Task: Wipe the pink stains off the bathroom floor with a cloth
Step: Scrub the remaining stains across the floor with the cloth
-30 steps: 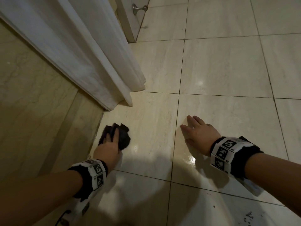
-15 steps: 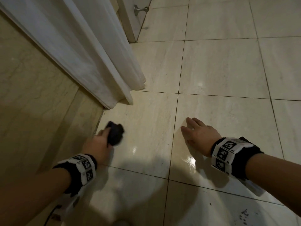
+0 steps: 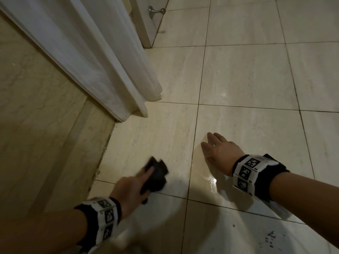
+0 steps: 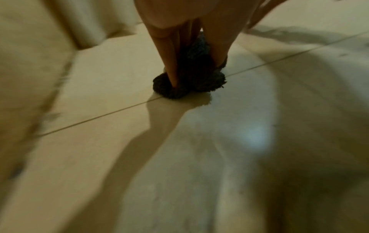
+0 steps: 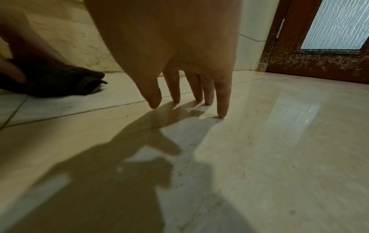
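A dark bunched cloth (image 3: 156,176) lies on the beige tiled floor (image 3: 247,76), over a grout line. My left hand (image 3: 135,184) presses it down, fingers and thumb clasped around the wad; the left wrist view shows the fingers (image 4: 169,63) straddling the cloth (image 4: 189,82). My right hand (image 3: 218,153) rests flat on the tile to the right, fingers spread and straight, fingertips (image 5: 221,110) touching the floor. The cloth (image 5: 60,80) shows at the left of the right wrist view. No pink stain is visible on the tiles around the cloth.
A white curtain (image 3: 102,57) hangs to the floor at upper left, beside a beige marble step (image 3: 45,116). A metal doorstop (image 3: 156,11) sits at the top. Dark specks (image 3: 271,239) dot the tile at bottom right. A brown door with frosted glass (image 5: 335,23) stands beyond.
My left hand has dragged the cloth back toward me and to the right, from near the marble step to the grout line. The right hand stays planted on its tile.
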Action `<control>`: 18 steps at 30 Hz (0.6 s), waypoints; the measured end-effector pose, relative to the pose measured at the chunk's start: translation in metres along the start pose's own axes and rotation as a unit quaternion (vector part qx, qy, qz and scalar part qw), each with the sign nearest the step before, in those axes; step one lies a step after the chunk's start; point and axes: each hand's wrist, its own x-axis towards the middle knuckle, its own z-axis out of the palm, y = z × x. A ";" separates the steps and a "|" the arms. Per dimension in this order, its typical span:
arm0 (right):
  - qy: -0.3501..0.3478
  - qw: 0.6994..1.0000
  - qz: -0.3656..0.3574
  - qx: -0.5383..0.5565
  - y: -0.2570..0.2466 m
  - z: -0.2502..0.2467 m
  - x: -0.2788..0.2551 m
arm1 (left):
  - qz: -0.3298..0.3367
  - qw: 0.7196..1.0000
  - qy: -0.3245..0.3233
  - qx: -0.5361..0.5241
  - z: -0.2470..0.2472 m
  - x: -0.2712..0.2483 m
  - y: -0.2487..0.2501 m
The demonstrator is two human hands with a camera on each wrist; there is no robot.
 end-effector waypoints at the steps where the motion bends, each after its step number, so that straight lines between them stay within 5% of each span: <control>1: 0.004 1.000 -0.001 0.001 0.000 0.001 0.000 | 0.044 0.999 -0.015 -0.010 0.004 -0.003 0.012; 4: 0.003 1.000 -0.004 0.005 0.001 0.001 -0.002 | 0.129 0.991 -0.019 0.006 0.000 0.007 0.041; 10: 0.062 0.997 0.029 0.022 0.019 -0.003 -0.005 | 0.073 0.987 0.137 0.038 -0.058 0.087 0.044; 15: 0.076 0.993 0.081 0.047 0.035 -0.007 -0.003 | 0.061 0.988 0.087 0.113 -0.051 0.116 0.056; 18: 0.107 0.988 0.088 0.075 0.039 -0.005 -0.003 | 0.158 0.980 0.060 0.106 -0.026 0.086 0.069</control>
